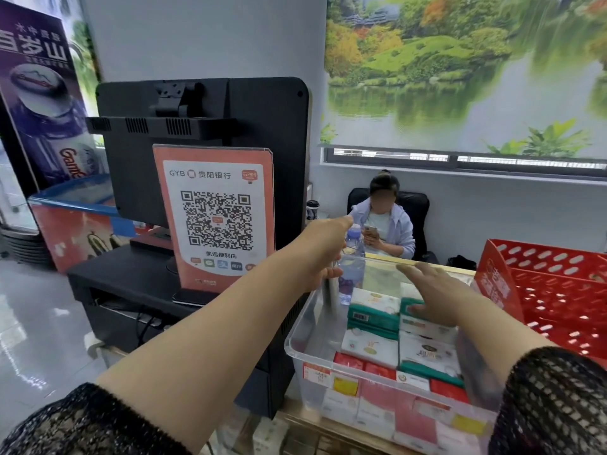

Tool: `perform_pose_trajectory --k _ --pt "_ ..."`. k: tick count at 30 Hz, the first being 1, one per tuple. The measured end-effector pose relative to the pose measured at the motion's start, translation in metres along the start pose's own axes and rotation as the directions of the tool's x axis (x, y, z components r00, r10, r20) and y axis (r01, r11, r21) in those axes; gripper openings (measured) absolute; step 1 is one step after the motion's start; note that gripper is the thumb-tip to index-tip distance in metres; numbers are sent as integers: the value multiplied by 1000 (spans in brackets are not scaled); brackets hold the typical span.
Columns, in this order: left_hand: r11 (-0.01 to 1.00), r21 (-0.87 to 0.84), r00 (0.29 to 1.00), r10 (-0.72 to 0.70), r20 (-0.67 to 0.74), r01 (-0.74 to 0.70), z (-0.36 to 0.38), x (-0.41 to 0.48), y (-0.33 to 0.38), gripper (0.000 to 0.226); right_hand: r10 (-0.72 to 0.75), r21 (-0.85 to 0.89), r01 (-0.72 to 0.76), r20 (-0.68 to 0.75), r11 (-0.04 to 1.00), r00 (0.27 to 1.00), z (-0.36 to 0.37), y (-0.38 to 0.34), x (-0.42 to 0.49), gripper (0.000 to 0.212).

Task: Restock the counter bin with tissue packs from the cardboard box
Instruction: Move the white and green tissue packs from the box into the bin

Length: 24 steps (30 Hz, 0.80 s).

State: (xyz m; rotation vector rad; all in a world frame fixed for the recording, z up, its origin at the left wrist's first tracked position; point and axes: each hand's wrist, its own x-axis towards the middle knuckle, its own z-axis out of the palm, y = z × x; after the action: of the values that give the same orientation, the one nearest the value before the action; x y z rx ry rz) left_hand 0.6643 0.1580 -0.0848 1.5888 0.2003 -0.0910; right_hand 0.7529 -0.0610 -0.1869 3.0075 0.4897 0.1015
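A clear plastic counter bin (297,326) stands on the counter and holds several tissue packs. Green-and-white packs (374,311) lie toward the back, white ones (368,348) in the middle, and red ones (348,361) at the front. My left hand (328,247) reaches to the bin's far left corner, and its thumb and curled fingers grip the rim there. My right hand (430,290) lies flat inside the bin, its straight fingers pressing on a green-and-white pack at the back right. No cardboard box is in view.
A water bottle (354,251) stands just behind the bin's far left corner. A red perforated basket (558,290) sits to the right. A QR-code sign (216,218) and a black monitor (203,142) stand to the left. A seated person (384,224) is behind the counter.
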Motion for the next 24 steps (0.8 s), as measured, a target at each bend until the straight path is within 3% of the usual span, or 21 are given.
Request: perform_pose_trajectory --k 3,6,8,10,12,16,18,24 --pt "1000 -4 1000 -7 14 7 -4 -10 -2 50 117 231 -90 -103 969 988 -27 -18 -11 78" --pt "1000 -11 999 -4 35 4 -14 -25 -8 47 242 539 -101 -198 836 950 -50 -43 -28 61" --pt "1000 -21 998 1 56 0 -22 -34 -12 32 305 641 -102 -214 761 928 -64 -63 -41 54" --pt "999 -39 997 -12 82 15 -29 -46 -18 26 341 669 -110 -224 735 913 -73 -85 -58 55" --pt "998 -53 996 -18 87 23 -34 -56 -26 36 359 669 -86 -282 738 890 -80 -108 -74 53" --pt "996 -89 993 -4 118 14 -49 -83 -46 34 354 643 73 -509 762 784 -86 -164 -108 31" --pt "994 -106 995 6 99 5 -59 -97 -59 26 366 656 120 -553 746 748 -83 -190 -121 29" --pt "986 -148 996 -78 -30 73 -94 -133 -131 33 318 706 232 -554 670 769 -44 -255 -153 23"
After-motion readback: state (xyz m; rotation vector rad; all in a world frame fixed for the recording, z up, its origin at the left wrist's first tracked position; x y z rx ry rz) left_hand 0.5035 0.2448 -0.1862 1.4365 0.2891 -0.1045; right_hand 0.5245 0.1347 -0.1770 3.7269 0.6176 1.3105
